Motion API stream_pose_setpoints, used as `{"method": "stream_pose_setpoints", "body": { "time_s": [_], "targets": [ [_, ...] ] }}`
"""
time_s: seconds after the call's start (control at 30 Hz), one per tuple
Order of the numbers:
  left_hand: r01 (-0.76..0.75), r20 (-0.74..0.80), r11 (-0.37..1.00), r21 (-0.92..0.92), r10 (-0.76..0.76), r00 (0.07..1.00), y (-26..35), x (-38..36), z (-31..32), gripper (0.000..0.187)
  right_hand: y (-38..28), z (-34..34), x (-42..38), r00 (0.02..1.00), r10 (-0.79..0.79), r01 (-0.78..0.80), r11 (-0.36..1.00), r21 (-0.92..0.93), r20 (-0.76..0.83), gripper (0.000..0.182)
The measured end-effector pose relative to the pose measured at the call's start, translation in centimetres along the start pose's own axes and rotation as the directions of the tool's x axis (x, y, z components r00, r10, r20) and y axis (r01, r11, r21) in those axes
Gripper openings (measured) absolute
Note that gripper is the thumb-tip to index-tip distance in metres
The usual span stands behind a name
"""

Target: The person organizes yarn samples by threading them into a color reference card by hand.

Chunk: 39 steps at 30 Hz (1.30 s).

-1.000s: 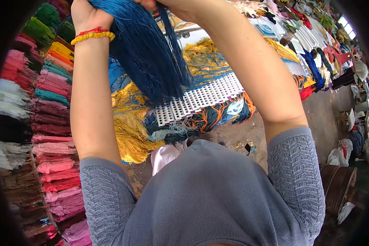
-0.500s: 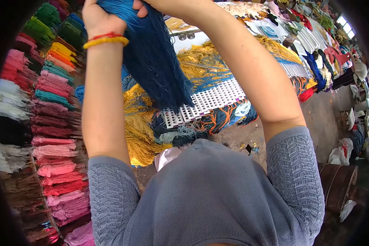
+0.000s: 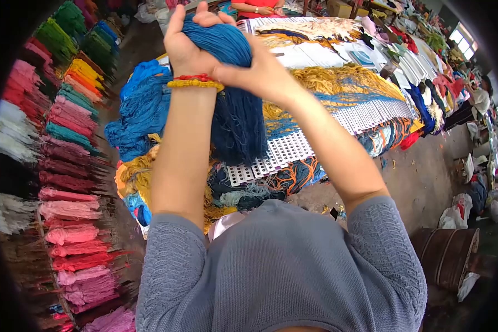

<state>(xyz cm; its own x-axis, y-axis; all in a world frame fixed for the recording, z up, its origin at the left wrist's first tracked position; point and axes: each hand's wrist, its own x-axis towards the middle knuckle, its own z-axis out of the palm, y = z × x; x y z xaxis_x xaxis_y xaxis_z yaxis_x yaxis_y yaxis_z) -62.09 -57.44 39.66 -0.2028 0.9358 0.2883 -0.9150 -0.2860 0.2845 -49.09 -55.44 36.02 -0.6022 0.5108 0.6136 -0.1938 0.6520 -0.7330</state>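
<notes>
Hands: left hand (image 3: 185, 47) and right hand (image 3: 254, 72) both clenched on dark-blue yarn hank (image 3: 235, 105) | raised so strands hung straight above perforated board (image 3: 293, 149)

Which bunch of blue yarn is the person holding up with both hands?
The dark blue yarn bundle, gripped at its top by the left hand and right hand. The lighter blue yarn pile lies untouched on the table, left of it.

The one camera sits on my head and looks forward and steeply down, very near my raised arms, over my chest toward the work table (image 3: 315, 55).
</notes>
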Motion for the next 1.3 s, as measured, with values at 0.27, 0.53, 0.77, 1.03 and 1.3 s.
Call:
{"method": "stream_pose_setpoints", "body": {
  "time_s": [0.27,0.53,0.77,1.03,1.3],
  "targets": [
    [-0.697,0.573,-0.22,0.683,-0.431,0.697,0.3,-1.5,-2.6,0.051,-0.6,-3.7,-1.9,0.928,0.37,-0.355,0.849,0.392,0.039,0.027],
    [-0.76,0.373,-0.642,0.096,-0.685,0.626,0.2,0.0,1.8,0.042,-2.7,-4.2,-4.5,0.97,0.051,-0.032,0.996,0.085,-0.237,0.028],
    [-0.619,-0.306,-0.733,-0.281,-0.543,0.782,-2.0,-2.2,8.9,0.045,2.9,0.2,-3.7,0.908,0.412,-0.353,0.853,0.385,-0.081,0.035],
    [-0.615,0.703,-0.627,0.478,-0.148,0.696,-2.4,-1.9,6.3,0.039,3.2,4.6,-3.2,0.835,-0.038,-0.395,0.654,0.645,0.549,0.053],
    [-0.142,0.018,0.766,0.626,0.167,0.986,2.7,-4.8,-7.4,0.062,-0.9,1.6,-10.5,0.596,0.112,-0.381,0.911,0.157,0.795,0.018]
  ]
}}
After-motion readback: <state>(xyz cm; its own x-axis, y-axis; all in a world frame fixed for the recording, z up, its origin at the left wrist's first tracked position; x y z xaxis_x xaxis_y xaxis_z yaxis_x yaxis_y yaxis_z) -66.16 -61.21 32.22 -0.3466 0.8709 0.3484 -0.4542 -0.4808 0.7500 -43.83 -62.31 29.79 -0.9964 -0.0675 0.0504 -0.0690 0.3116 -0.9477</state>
